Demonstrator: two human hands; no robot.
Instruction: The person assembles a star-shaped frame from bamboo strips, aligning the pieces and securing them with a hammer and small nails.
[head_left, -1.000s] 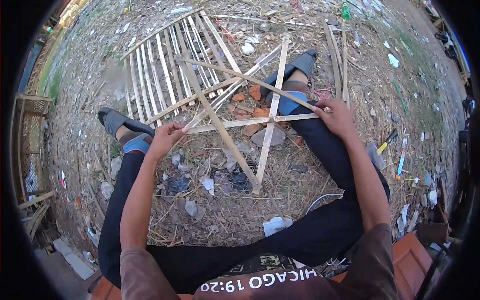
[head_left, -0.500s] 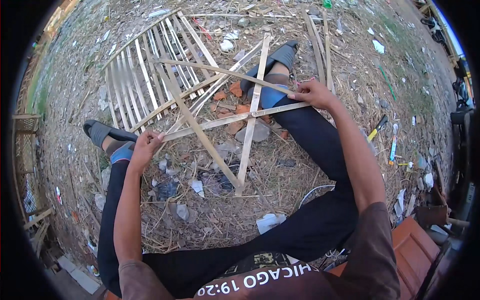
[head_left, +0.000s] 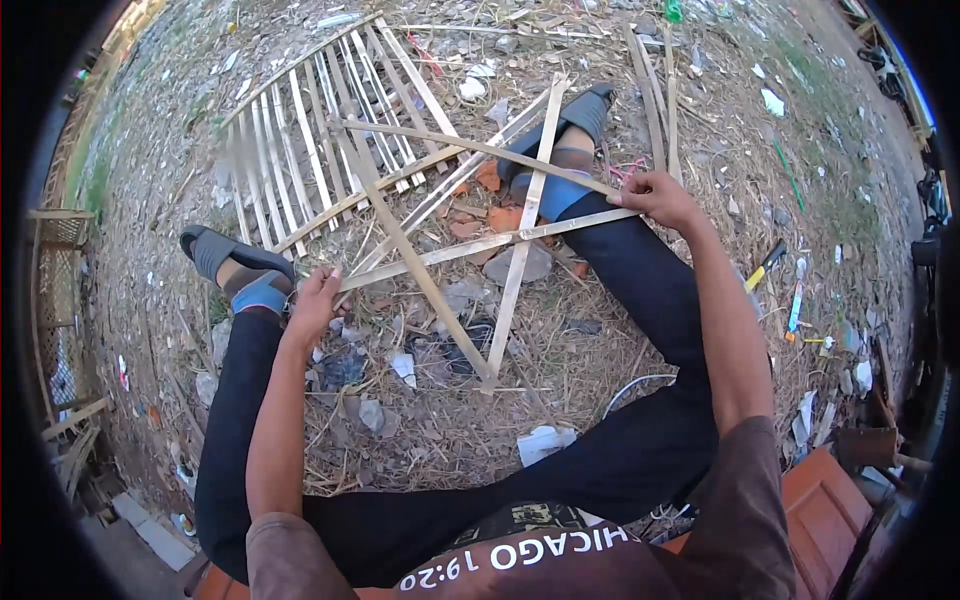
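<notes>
A five-pointed star frame (head_left: 440,263) of flat, pale bamboo strips lies between my spread legs, its strips crossing one another. My left hand (head_left: 314,308) is closed on the star's left corner, beside my left ankle. With thumb and fingers, my right hand (head_left: 660,200) pinches the right corner, where two strip ends meet above my right shin. One point of the star faces me, low over the ground. The upper right point lies by my right sandal (head_left: 590,108). Its upper left point overlaps a slatted bamboo panel (head_left: 368,192) lying farther out.
Loose bamboo strips (head_left: 648,95) lie beyond my right foot. Broken red bricks (head_left: 507,218) and stones (head_left: 522,265) sit under the star. At the right are a tool with a yellow and black handle (head_left: 766,266) and a reddish-brown panel (head_left: 815,515). Dry straw and litter cover the ground.
The whole view has shifted slightly, moving the scene a little to the right in the picture. Both hands still hold the same corners of the star frame.
</notes>
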